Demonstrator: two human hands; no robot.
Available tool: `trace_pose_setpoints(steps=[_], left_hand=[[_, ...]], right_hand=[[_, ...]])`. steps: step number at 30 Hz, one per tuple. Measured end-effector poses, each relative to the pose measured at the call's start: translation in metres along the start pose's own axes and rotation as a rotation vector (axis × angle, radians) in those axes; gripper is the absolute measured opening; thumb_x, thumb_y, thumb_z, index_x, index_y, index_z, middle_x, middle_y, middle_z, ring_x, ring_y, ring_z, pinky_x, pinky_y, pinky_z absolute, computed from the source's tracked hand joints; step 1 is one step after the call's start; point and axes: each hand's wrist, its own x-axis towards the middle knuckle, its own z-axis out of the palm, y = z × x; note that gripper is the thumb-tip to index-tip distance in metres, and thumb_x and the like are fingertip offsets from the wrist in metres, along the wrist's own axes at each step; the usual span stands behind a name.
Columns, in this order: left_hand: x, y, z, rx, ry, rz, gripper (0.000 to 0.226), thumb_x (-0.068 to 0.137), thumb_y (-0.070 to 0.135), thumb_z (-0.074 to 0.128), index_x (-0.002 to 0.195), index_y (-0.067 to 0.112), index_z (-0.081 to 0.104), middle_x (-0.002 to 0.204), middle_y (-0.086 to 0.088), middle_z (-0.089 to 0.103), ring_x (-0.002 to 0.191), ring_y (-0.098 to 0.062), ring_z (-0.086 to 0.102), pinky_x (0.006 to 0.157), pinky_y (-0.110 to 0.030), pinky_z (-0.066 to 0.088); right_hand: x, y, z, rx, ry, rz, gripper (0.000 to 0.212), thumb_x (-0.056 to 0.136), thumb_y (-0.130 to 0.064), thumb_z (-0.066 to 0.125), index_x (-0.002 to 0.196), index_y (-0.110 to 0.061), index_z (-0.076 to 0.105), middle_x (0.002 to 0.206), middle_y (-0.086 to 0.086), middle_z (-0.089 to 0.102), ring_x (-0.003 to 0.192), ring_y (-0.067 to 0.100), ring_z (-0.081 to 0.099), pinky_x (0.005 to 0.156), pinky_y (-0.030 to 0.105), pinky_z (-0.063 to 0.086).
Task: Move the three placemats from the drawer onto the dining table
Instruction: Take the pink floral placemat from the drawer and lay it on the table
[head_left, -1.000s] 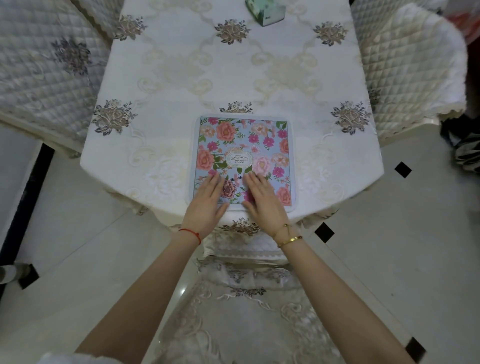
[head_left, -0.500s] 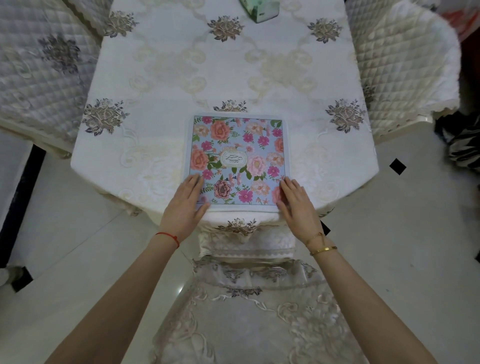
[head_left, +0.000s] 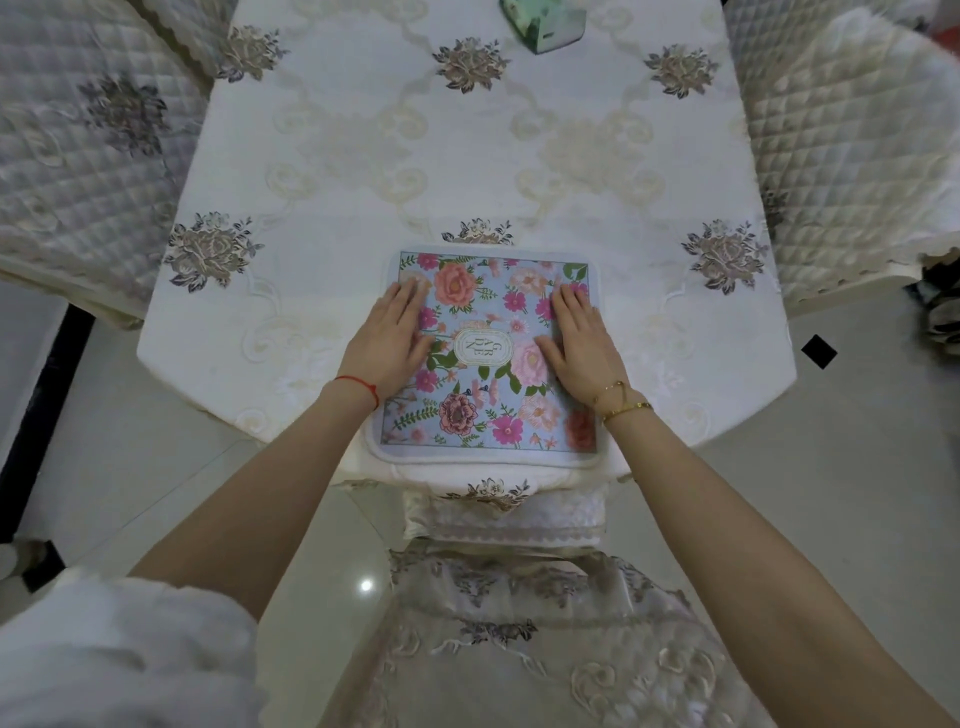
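A square blue placemat (head_left: 483, 410) with pink and orange flowers lies flat at the near edge of the dining table (head_left: 467, 156), which wears a cream embroidered cloth. My left hand (head_left: 389, 338) lies flat with straight fingers on the mat's left side. On the mat's right side my right hand (head_left: 579, 343) presses down the same way, palm flat. Whether more mats lie under this one I cannot tell. No drawer is in view.
A green box (head_left: 543, 23) stands at the table's far end. Quilted chairs flank the table at the left (head_left: 78, 156) and the right (head_left: 857, 145). A cloth-covered chair (head_left: 519, 623) sits just below the table's near edge, above a pale tiled floor.
Both hands have slid from the mat's near corners up onto its left and right sides. The view has come closer to the table.
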Motion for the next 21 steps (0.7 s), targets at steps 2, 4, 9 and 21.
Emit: trace_pose_setpoints(steps=[2, 4, 9, 21], left_hand=[[0.014, -0.001, -0.001, 0.015, 0.001, 0.002, 0.067, 0.101, 0.041, 0.035, 0.153, 0.008, 0.009, 0.162, -0.01, 0.005, 0.15, -0.022, 0.001, 0.122, -0.032, 0.002], [0.023, -0.002, -0.002, 0.016, 0.008, -0.004, 0.067, 0.101, 0.042, 0.036, 0.152, 0.007, 0.012, 0.161, -0.011, 0.007, 0.15, -0.022, 0.002, 0.121, -0.03, 0.001], [0.018, -0.008, -0.002, 0.006, 0.051, -0.043, 0.069, 0.1, 0.043, 0.036, 0.152, 0.005, 0.012, 0.161, -0.011, 0.011, 0.149, -0.022, 0.008, 0.121, -0.03, 0.006], [-0.081, 0.017, -0.007, -0.017, 0.133, 0.019, 0.055, 0.095, 0.021, 0.055, 0.143, 0.004, 0.038, 0.144, -0.017, 0.043, 0.131, -0.032, 0.042, 0.112, -0.038, 0.034]], right_hand=[[0.018, 0.001, -0.003, -0.007, -0.008, -0.03, 0.069, 0.1, -0.044, 0.036, 0.152, -0.009, 0.009, 0.161, 0.01, 0.005, 0.148, 0.024, 0.0, 0.119, 0.031, -0.003], [0.031, 0.004, -0.005, -0.01, -0.005, -0.045, 0.071, 0.099, -0.046, 0.036, 0.152, -0.009, 0.009, 0.161, 0.01, 0.007, 0.148, 0.023, 0.002, 0.119, 0.031, -0.002], [0.025, 0.018, -0.007, -0.005, 0.039, -0.001, 0.067, 0.1, -0.044, 0.034, 0.152, -0.008, 0.01, 0.16, 0.009, 0.009, 0.148, 0.022, 0.005, 0.121, 0.034, 0.001], [-0.089, 0.01, -0.005, 0.035, 0.133, 0.094, 0.052, 0.1, -0.031, 0.044, 0.146, -0.007, 0.034, 0.152, 0.011, 0.035, 0.143, 0.029, 0.025, 0.12, 0.036, 0.013]])
